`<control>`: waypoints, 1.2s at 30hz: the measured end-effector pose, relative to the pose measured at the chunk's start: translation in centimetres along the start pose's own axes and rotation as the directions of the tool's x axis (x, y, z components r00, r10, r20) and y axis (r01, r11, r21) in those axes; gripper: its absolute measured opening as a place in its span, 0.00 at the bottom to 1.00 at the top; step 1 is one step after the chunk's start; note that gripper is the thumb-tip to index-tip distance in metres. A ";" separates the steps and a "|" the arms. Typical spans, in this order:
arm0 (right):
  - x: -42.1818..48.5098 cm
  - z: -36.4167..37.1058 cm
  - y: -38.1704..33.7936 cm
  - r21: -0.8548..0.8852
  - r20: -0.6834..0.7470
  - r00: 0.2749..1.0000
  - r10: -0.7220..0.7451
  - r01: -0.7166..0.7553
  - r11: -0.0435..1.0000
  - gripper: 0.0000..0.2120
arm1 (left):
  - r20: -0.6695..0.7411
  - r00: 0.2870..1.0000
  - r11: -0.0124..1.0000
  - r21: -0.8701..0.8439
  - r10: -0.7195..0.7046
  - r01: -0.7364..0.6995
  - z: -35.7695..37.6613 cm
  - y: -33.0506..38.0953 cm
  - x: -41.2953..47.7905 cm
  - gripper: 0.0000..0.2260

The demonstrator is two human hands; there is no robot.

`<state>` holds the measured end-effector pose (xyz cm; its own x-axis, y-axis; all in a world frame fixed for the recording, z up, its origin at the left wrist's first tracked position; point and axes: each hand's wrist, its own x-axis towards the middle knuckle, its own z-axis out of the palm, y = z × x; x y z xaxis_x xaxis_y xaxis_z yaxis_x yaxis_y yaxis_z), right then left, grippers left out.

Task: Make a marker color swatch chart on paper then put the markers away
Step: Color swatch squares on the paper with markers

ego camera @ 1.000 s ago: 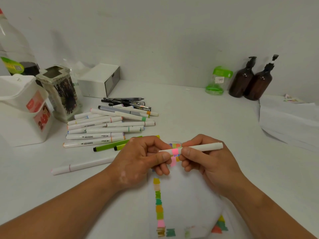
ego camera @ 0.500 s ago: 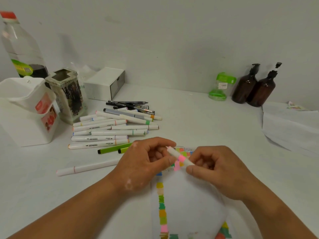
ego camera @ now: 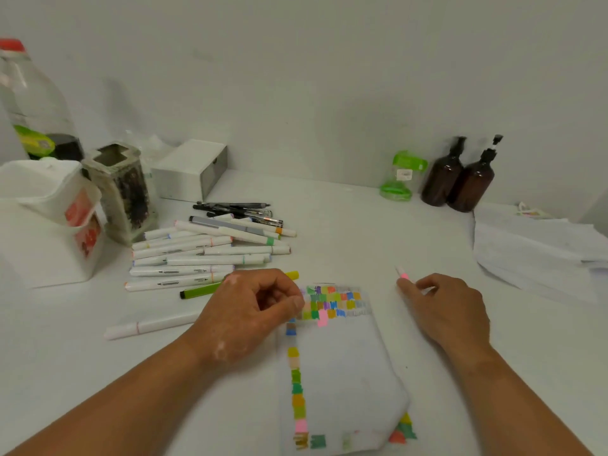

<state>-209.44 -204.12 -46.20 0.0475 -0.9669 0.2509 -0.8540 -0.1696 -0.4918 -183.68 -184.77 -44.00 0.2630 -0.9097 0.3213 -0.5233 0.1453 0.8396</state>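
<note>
Far left, by the wall: tall clear plastic bottle with a red cap [ego camera: 31, 103], upright. In front of it, white plastic tub with red labels [ego camera: 49, 232], and just beside that a grey square pen pot with a dark pattern [ego camera: 123, 192]. Behind the pot, small white box [ego camera: 190, 169] on the white surface [ego camera: 345, 232].

Next along, loose pile of white-barrelled markers [ego camera: 197, 255] lying roughly side by side, with a few black pens [ego camera: 237, 209] at its far edge and a green-barrelled marker [ego camera: 200, 290] at its near edge, one end hidden behind the left hand [ego camera: 253, 311]. Apart from the pile and nearer the camera, single white marker with a thin pink ring [ego camera: 148, 325], flat on the surface.

Left hand at the top left corner of the paper, fingers curled in against the thumb. No telling about anything pinched inside, perhaps nothing.

Centre: white sheet of paper [ego camera: 342, 373] lying flat, with a block of colour swatches along the top, a column down the left edge and a few more at the bottom corners.

Just right of the sheet, right hand [ego camera: 450, 307], fingers curled round a white marker with a pink band [ego camera: 402, 273], only its end poking out past the index finger and pointing away.

Further back, clear jar with a green lid [ego camera: 399, 176] and two brown pump bottles [ego camera: 457, 179] close together at the wall. Far right, stack of white sheets [ego camera: 533, 251].
</note>
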 end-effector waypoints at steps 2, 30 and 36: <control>-0.3 -0.2 0.3 0.046 -0.017 0.999 -0.037 0.037 0.998 0.21 | -0.047 0.999 0.987 0.160 0.024 -0.016 -2.1 -0.4 -0.2 0.05; -5.0 -0.5 -10.8 0.764 0.396 0.670 -0.628 0.138 0.630 0.06 | 0.053 0.920 0.543 -0.794 -0.388 0.274 0.5 0.6 3.0 0.07; -5.4 0.1 -9.1 0.725 0.489 0.646 -0.586 0.073 0.685 0.10 | 0.060 0.949 0.488 -0.846 -0.311 0.214 2.8 -0.4 4.7 0.09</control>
<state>-201.85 -197.37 -43.18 0.7849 -0.6181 0.0424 -0.2060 -0.3249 -0.9231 -184.47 -190.19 -44.02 0.3630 -0.9316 0.0175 0.4865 0.2055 0.8492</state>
